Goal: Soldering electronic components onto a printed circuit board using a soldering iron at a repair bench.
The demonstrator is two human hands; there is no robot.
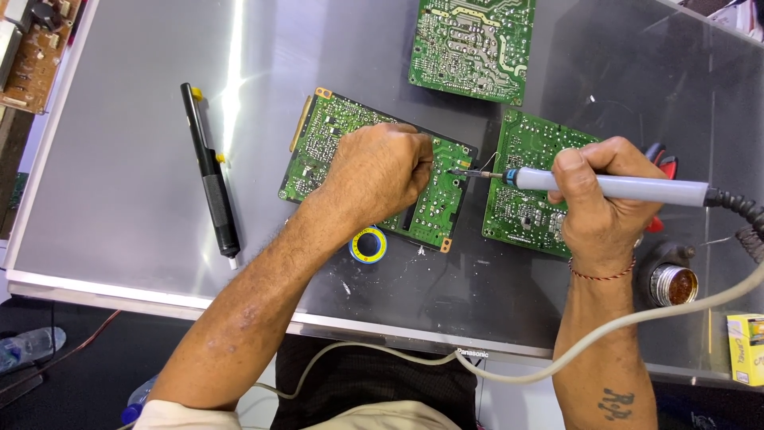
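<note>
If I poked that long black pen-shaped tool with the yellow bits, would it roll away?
The long black pen-shaped tool looks round, so it would probably roll sideways on the smooth shiny grey table. Its small yellow knobs might stop it soon. It looks stiff, not bendy.

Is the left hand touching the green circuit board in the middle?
Touching. The head view shows the left hand resting directly on the middle circuit board, covering its centre.

A glossy, reflective grey table carries green lacquered circuit boards dotted with shiny solder. The soldering iron has a smooth matt grey plastic handle and metal tip.
</note>
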